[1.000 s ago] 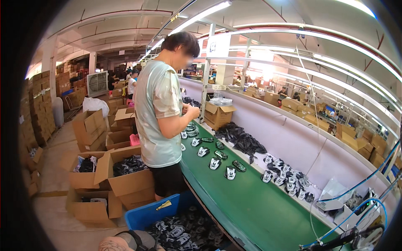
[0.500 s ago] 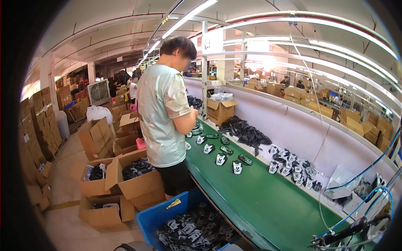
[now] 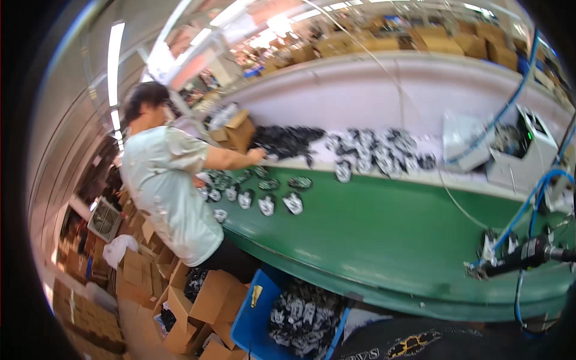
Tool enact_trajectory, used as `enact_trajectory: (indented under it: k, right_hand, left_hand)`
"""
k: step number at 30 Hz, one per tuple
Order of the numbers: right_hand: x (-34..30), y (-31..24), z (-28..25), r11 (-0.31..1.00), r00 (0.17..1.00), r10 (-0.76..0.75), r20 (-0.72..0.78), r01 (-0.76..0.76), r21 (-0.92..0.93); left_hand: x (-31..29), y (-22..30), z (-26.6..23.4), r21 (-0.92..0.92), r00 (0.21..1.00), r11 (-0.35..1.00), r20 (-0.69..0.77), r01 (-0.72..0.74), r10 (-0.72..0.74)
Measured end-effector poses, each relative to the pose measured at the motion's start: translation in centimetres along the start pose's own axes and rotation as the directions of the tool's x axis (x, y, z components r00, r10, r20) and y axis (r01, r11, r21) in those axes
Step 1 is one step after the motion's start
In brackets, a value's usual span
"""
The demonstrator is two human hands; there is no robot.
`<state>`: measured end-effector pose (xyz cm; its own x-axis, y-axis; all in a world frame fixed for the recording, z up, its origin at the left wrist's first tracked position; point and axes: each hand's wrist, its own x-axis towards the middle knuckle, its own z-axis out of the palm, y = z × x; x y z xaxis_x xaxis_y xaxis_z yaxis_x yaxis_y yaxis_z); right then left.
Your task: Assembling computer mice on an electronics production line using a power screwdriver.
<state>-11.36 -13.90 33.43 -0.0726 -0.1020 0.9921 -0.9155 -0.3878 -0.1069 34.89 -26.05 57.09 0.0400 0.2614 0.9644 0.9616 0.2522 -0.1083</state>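
Neither of my hands shows; only my dark shirt (image 3: 414,342) is seen at the lower edge. On the green conveyor belt (image 3: 360,240) several white-and-black moulded parts (image 3: 266,205) lie in a row, with dark parts showing green boards (image 3: 300,182) behind them. A co-worker (image 3: 168,180) stands at the left, one arm stretched over the belt toward a heap of black parts (image 3: 288,141) on the ledge. A black power screwdriver (image 3: 528,255) hangs at the right with blue hoses about it, and more white-and-black parts (image 3: 487,246) are beside it.
White-and-black parts (image 3: 378,150) cluster along the ledge behind the belt. A white machine (image 3: 522,156) stands at the ledge's right end. Below the belt sits a blue crate (image 3: 255,303) full of parts. Open cardboard boxes (image 3: 222,300) crowd the floor at the left.
My view has swung to the right and tilted, bringing more belt and my shirt into sight. The co-worker's arm has stretched out to the ledge.
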Motion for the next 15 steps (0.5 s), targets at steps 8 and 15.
enact_trajectory:
  k: [8, 15]
  right_hand:
    - [-6.9, -18.8, -17.7, 0.951, 0.977, 0.199, -0.073, -0.211, -0.225]
    - [0.9, -39.1, -22.1, 0.839, 0.940, 0.339, -0.026, -0.315, -0.443]
  left_hand:
    - [-12.4, -18.2, 1.0, 0.860, 0.727, 0.472, 0.198, 0.192, -0.657]
    - [-23.8, -30.5, 20.6, 0.346, 0.182, 0.328, 0.392, 0.879, -0.902]
